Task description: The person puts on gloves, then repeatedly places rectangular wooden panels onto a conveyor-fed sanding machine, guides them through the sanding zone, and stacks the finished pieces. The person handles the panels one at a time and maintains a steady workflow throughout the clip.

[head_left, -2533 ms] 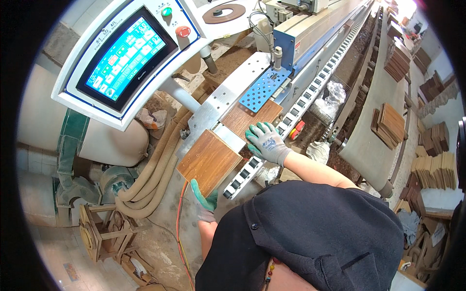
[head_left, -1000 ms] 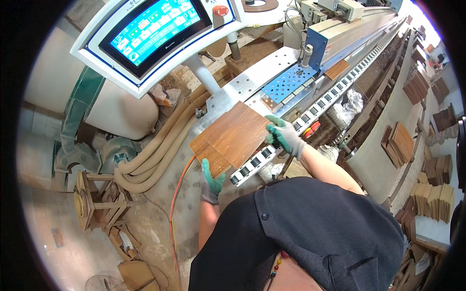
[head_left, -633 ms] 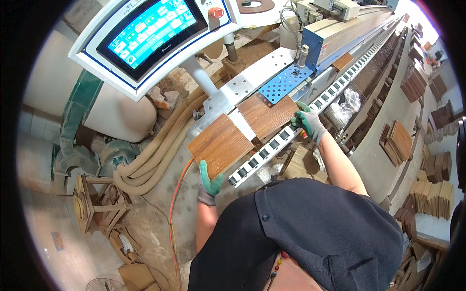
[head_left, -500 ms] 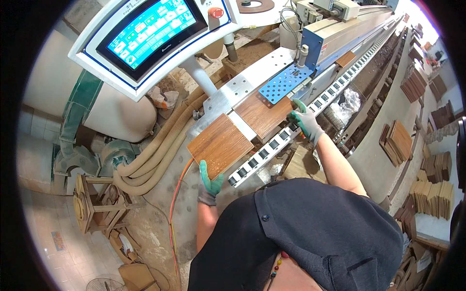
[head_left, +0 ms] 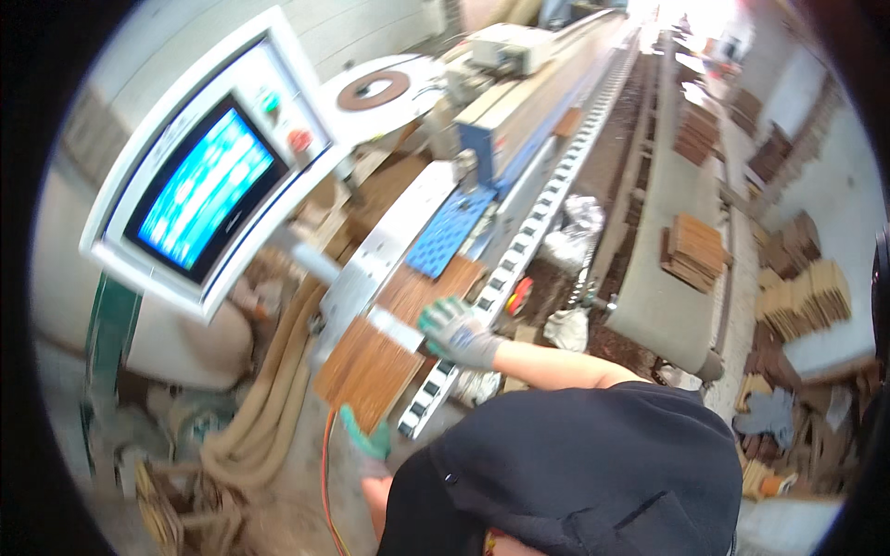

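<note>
A brown wood-grain panel (head_left: 369, 371) lies at the near end of the machine's metal table. My left hand (head_left: 366, 437), in a green and grey glove, grips its near corner, with the thumb at the edge and the other fingers hidden below. Farther on, a second wood-grain panel (head_left: 428, 285) runs partly under a blue perforated plate (head_left: 451, 232). A strip of bare metal (head_left: 395, 329) shows between the panels. My right hand (head_left: 457, 334), gloved alike, is over the second panel's near right corner, its fingers stretched out and pointing left. Motion blurs both hands slightly.
A control panel with a lit screen (head_left: 206, 190) stands at the left. A roller track (head_left: 528, 236) runs along the machine's right side. Beyond it, cut panels (head_left: 695, 248) lie on a conveyor belt (head_left: 654, 306). Thick hoses (head_left: 269, 398) and an orange cable (head_left: 326, 463) hang below left.
My right hand has drawn back from beside the blue plate to the second panel's near corner, fingers now stretched out. The left stays at the near panel. The whole view has turned.
</note>
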`<state>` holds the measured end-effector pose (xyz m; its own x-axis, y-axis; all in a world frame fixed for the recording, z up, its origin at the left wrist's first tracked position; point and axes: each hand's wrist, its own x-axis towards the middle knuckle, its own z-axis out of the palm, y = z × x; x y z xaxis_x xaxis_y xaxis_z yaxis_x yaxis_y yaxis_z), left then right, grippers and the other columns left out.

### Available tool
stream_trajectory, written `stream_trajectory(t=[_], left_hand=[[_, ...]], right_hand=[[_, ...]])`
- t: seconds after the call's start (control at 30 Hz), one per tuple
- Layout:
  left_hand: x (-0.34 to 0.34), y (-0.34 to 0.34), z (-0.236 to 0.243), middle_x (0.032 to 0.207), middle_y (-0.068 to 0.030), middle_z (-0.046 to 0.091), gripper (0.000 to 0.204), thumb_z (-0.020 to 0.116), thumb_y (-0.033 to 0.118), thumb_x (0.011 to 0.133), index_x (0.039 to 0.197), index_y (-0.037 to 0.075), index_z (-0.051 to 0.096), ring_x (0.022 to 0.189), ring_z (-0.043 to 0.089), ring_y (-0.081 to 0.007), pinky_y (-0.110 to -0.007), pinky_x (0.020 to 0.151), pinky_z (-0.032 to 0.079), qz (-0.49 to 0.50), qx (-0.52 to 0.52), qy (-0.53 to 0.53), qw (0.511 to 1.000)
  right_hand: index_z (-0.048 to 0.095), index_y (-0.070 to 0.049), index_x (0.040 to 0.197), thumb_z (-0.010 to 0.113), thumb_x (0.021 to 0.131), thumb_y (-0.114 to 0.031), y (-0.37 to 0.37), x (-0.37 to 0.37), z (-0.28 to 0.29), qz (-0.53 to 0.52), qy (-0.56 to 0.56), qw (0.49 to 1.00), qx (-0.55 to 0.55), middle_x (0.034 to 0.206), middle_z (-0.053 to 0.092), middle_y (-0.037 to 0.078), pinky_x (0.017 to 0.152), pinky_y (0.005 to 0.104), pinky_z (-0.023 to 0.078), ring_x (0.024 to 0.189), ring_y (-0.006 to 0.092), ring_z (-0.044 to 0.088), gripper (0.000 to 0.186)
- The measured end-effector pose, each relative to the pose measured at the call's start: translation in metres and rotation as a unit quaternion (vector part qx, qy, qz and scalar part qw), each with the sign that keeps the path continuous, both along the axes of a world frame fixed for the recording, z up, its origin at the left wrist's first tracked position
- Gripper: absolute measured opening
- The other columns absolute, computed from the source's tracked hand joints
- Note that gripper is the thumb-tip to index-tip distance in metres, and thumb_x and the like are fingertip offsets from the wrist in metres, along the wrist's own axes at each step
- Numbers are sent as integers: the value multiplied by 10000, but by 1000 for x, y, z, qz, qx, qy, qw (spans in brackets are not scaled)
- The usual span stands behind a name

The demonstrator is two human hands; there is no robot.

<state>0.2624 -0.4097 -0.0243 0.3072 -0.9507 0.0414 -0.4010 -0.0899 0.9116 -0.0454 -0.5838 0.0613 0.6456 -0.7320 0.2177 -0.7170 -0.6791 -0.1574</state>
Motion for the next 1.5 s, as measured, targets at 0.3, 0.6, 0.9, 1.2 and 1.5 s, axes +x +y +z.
stream_trajectory(t=[0.3,0.6,0.9,1.2,1.5], left_hand=[[1,12,9,1495,-176,464,841,668,79,890,1607,77,227,1302,514,-281,-385,1132,396,-22,-100,-203,974],[-4,10,21,1441,-144,513,787,664,59,912,1591,121,271,1242,551,-238,-353,1091,429,-42,-150,-215,964],[-1,11,13,1365,-91,556,569,599,265,1038,1524,82,367,1139,567,-179,-292,1030,449,-32,-117,-104,987],[-2,11,6,1328,-102,560,678,661,395,994,1496,23,397,1073,582,-208,-305,955,491,16,-39,10,999],[20,21,-15,1461,-220,450,901,747,417,895,1556,14,287,1313,477,-338,-437,1146,361,-20,-26,-120,992]], right_hand=[[639,-113,1224,576,957,-376,-4,-2,-9,15,-50,997,-56,1359,574,130,1120,531,369,1261,347,537,380],[650,-120,1193,577,948,-373,-3,-3,-7,17,-67,995,-76,1322,589,119,1109,518,383,1236,335,550,359],[660,-123,1179,579,942,-368,-3,-4,-7,19,-73,994,-82,1321,593,121,1106,521,389,1231,340,555,350],[664,-127,1209,591,946,-394,-6,-2,-9,16,-56,996,-68,1326,592,121,1094,521,394,1233,341,553,382],[626,-112,1284,602,936,-375,-5,-6,5,31,-35,999,-27,1361,564,133,1112,529,367,1272,357,514,437]])
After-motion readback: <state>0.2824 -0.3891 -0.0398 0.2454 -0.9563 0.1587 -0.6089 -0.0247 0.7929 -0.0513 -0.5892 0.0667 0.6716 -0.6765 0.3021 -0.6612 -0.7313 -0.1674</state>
